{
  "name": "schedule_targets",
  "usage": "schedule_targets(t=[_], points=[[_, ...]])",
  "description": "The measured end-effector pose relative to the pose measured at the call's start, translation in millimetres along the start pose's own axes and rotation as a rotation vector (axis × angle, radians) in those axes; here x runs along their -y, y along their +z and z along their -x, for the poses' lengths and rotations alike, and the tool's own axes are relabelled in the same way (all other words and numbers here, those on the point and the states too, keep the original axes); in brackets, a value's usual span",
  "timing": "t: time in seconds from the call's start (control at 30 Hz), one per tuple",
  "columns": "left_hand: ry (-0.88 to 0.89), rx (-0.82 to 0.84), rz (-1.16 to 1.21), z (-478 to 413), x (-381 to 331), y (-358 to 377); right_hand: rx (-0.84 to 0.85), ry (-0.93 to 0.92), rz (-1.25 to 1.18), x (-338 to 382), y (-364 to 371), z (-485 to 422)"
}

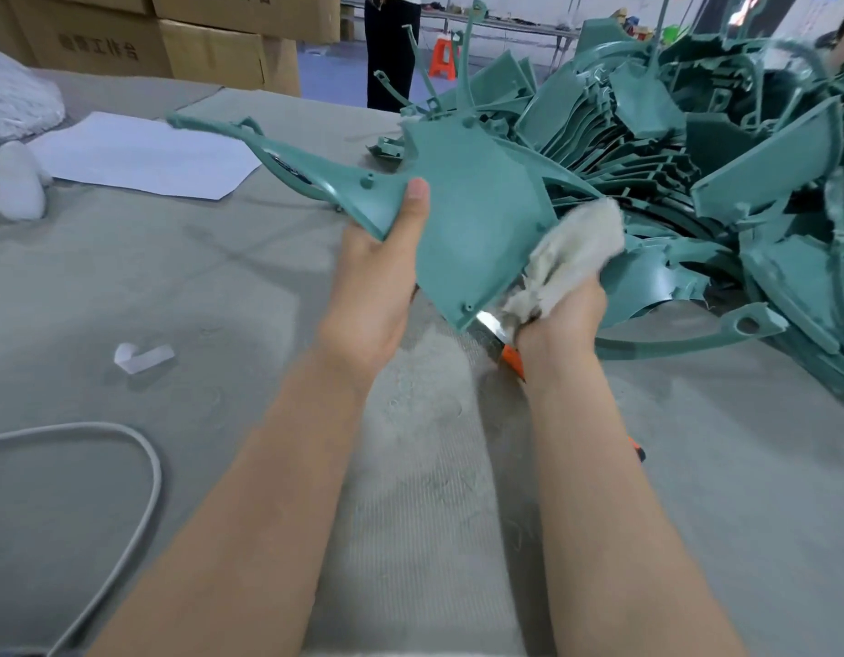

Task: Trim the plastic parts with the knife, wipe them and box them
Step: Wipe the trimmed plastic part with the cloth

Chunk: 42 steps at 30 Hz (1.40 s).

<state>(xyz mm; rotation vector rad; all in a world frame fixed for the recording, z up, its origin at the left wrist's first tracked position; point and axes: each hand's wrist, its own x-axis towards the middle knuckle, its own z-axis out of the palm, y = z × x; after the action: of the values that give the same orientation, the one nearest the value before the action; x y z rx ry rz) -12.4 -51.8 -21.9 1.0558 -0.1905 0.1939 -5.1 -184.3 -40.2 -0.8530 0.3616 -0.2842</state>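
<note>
My left hand (379, 272) grips a teal plastic part (462, 220) from below, thumb on its upper face, holding it above the table. Its long thin arm reaches out to the left. My right hand (564, 315) holds a white fluffy cloth (576, 251) against the part's right edge. The same hand also holds an orange-handled knife (498, 336), its blade pointing left under the part.
A big pile of teal plastic parts (695, 149) fills the right of the grey cloth-covered table (126, 286). White paper (145, 156), a white cable (126, 448), a small clear scrap (142, 357) and cardboard boxes (211, 49) lie left. A person (391, 49) stands behind.
</note>
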Motion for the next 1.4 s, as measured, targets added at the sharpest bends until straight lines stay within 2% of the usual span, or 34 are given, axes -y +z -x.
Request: schedule_targets(t=[0.07, 0.2, 0.23, 0.3, 0.33, 0.37, 0.43, 0.53, 0.6, 0.67, 0.7, 0.87, 0.97, 1.03, 1.1, 1.23, 1.33, 1.4], points=[[0.017, -0.019, 0.059, -4, -4, -6, -0.090, 0.018, -0.109, 5, -10, -4], [0.012, -0.012, 0.035, -3, -2, -5, 0.209, -0.080, -0.243, 10, 0, 8], [0.017, -0.016, 0.019, -2, 0, -2, 0.278, -0.078, -0.127, 8, 8, 14], [0.030, -0.036, 0.026, -1, 2, 1, 0.313, -0.159, 0.300, -2, 22, 19], [0.030, -0.050, 0.054, -1, 2, 1, 0.311, -0.195, 0.452, -8, 27, 20], [0.018, -0.063, 0.093, -1, 1, 1, 0.296, -0.202, 0.485, -15, 30, 19], [-0.030, -0.066, 0.175, -2, -1, -2, 0.283, -0.199, 0.389, -19, 33, 18], [-0.046, -0.012, 0.241, -2, -4, -3, 0.161, -0.268, 0.319, -20, 32, 22], [-0.061, 0.024, 0.241, 0, -4, -1, 0.118, -0.176, 0.162, -17, 35, 24], [-0.096, 0.056, 0.195, 2, -4, 0, -0.024, -0.090, 0.085, -12, 28, 16], [-0.105, 0.073, 0.153, 3, -2, 1, -0.066, -0.108, 0.119, -10, 21, 12], [-0.059, 0.091, -0.086, 6, 2, 5, -0.105, -0.145, 0.337, -8, 6, 10], [-0.023, 0.034, -0.094, 3, -2, -2, -0.172, -0.172, 0.219, -2, 2, 10], [-0.017, -0.006, -0.097, 0, -4, -6, -0.143, -0.179, 0.359, -1, -14, 13], [-0.035, -0.020, -0.119, 0, -3, -6, -0.027, -0.168, 0.673, -3, -21, 16], [-0.027, -0.015, -0.097, 0, -2, -3, 0.249, -0.310, 0.691, -3, 6, 12], [-0.066, 0.043, 0.092, 0, -7, -6, 0.197, -0.514, 0.726, -6, 9, 5], [-0.080, 0.097, 0.118, 1, -10, -7, 0.114, -0.594, 0.659, -5, 5, 1]])
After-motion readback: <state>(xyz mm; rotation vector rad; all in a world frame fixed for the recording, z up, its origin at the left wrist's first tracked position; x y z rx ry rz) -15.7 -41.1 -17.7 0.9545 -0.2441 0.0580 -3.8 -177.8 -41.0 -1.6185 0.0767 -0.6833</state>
